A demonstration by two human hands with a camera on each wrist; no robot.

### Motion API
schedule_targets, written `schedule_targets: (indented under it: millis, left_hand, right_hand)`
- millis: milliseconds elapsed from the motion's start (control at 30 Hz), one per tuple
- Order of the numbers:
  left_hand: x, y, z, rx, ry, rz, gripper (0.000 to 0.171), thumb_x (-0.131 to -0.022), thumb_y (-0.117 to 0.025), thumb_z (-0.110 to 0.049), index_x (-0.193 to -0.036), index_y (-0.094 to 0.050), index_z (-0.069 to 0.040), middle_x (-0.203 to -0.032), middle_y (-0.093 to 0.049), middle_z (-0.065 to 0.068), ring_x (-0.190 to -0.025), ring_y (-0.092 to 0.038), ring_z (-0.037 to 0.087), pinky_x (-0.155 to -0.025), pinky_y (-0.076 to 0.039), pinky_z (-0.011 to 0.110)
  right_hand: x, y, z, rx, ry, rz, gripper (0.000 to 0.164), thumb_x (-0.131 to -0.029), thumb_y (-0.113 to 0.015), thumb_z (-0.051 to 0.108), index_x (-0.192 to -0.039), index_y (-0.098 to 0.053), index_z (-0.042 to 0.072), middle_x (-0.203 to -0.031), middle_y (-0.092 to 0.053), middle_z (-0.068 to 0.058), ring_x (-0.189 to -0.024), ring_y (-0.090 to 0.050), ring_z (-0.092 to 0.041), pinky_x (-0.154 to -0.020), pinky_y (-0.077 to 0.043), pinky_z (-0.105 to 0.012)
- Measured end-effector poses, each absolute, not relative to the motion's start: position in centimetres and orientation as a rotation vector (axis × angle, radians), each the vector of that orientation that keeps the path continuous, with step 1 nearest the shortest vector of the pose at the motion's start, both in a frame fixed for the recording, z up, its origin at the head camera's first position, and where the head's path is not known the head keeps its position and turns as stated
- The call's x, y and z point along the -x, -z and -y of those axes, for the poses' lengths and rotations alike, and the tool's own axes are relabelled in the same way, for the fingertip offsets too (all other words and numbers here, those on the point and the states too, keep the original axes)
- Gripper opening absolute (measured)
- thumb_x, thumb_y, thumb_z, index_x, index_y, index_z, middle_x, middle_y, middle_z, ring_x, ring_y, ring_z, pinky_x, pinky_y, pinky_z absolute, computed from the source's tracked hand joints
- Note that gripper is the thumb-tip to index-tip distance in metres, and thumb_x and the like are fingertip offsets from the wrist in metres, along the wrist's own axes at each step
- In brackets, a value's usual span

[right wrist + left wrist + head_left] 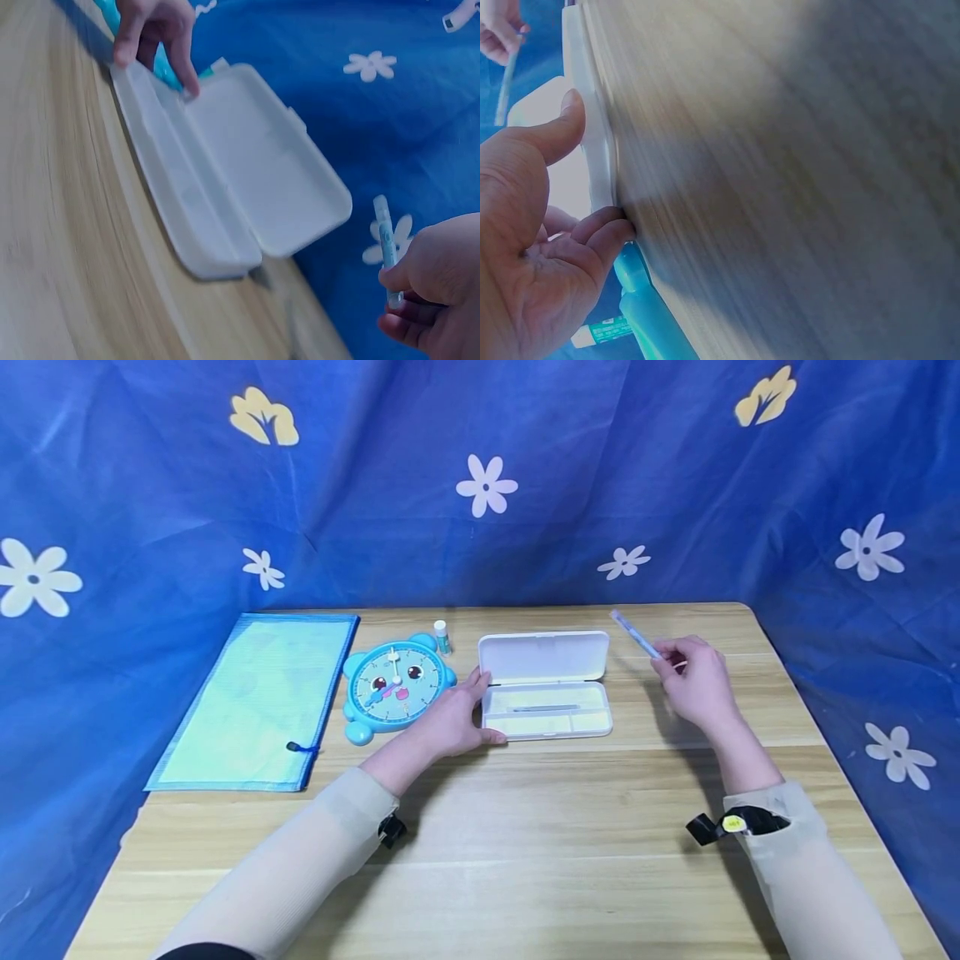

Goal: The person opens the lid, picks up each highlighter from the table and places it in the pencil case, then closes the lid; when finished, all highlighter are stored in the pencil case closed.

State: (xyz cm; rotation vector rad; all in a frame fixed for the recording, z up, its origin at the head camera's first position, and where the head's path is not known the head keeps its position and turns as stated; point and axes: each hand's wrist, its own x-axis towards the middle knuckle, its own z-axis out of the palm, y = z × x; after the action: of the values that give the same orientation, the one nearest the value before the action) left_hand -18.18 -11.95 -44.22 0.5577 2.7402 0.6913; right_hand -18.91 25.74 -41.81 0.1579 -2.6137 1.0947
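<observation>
A white pencil case point(546, 658) lies on the table with its lid raised towards the back. Inside its bottom half is one slim grey stick point(546, 707), perhaps a pen or a refill. My left hand point(452, 718) holds the case's left end, thumb at the front corner and fingers near the hinge; the left wrist view shows the thumb against the white side wall point(592, 112). Off to the right of the case, my right hand point(696, 681) pinches a slim pale-blue pen point(633, 633) above the table, its free end pointing up and left. Printing shows on the pen's barrel point(386, 240).
Just left of my left hand lies a blue toy clock point(397, 685) with a cartoon face. Behind it stands a small glue stick point(442, 638) with a white cap. Farther left is a pale green zip folder point(258, 702). Blue flowered cloth point(547, 543) hangs around the table.
</observation>
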Motion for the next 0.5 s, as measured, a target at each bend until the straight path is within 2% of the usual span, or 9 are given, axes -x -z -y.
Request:
schedule_targets:
  millis: [233,367,433,500]
  left_hand:
    - [18.2,44.2,11.9,-0.548,-0.682,-2.742,0.121,-0.081,-0.092,-0.051,-0.166,-0.023,0.001,-0.172,-0.018,0.023,-0.154,-0.028,0.042,-0.125,-0.028,0.047]
    - [18.3,44.2,11.8,-0.535,-0.671,-2.742,0.121,-0.08,-0.092,-0.05,-0.166,-0.023,0.0,-0.172,-0.018,0.023,-0.154,-0.029,0.042,-0.125,-0.027,0.047]
    - [18.3,44.1,11.8,-0.53,-0.668,-2.741,0.121,-0.08,-0.092,-0.05,-0.166,-0.023,0.0,-0.172,-0.018,0.023,-0.154,-0.028,0.043,-0.126,-0.027,0.048]
    - [18.3,44.1,11.8,-0.526,-0.667,-2.74,0.121,-0.08,-0.092,-0.049,-0.166,-0.023,0.0,-0.172,-0.018,0.023,-0.154,-0.028,0.043,-0.126,-0.027,0.048]
  right_hand:
    - [18.4,40.7,-23.1,-0.312,-1.163,2.54,0.017,-0.097,-0.072,-0.003,-0.113,-0.076,-0.006,-0.096,-0.067,-0.015,-0.087,-0.065,-0.026,-0.072,-0.048,-0.014]
    - [18.5,40.9,-21.8,-0.422,-1.197,2.547,0.016,-0.097,-0.071,-0.007,-0.112,-0.076,-0.008,-0.096,-0.067,-0.016,-0.087,-0.063,-0.026,-0.076,-0.053,-0.025]
    - [18.5,41.2,-21.2,-0.456,-1.182,2.57,0.016,-0.096,-0.072,-0.007,-0.111,-0.076,-0.006,-0.096,-0.068,-0.015,-0.086,-0.064,-0.028,-0.093,-0.052,-0.037]
    - [18.5,41.6,-20.8,-0.481,-1.146,2.604,0.016,-0.095,-0.073,-0.006,-0.11,-0.077,-0.003,-0.097,-0.069,-0.012,-0.086,-0.066,-0.029,-0.111,-0.04,-0.051]
